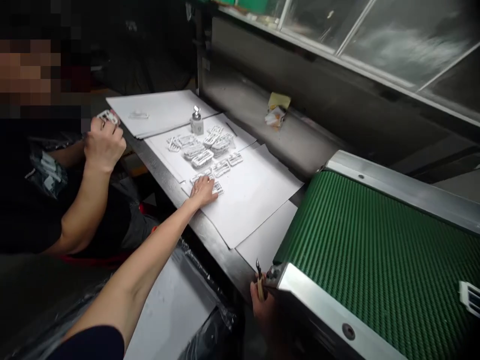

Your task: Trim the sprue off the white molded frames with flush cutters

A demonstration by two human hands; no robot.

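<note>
My left hand (203, 192) reaches across to the near edge of the white sheets, its fingers stretched out over slotted white plastic frames. A frame (217, 188) shows beside its fingertips, and another lies partly under the fingers. Beyond them is a loose pile of similar white frames (202, 158). Low by the corner of the conveyor, my right hand (263, 303) is closed around a small tool (260, 287) with a dark pointed tip and a yellowish handle. Its exact kind is unclear, and shadow and the conveyor hide part of the hand.
Right of the table stands a green ribbed conveyor belt (360, 250) with metal side rails and a white frame (469, 298) on it. A small dispenser bottle (197, 122) stands behind the pile. At left, a co-worker's hand (105, 145) holds a frame. Plastic-wrapped sheets (172, 310) lie below.
</note>
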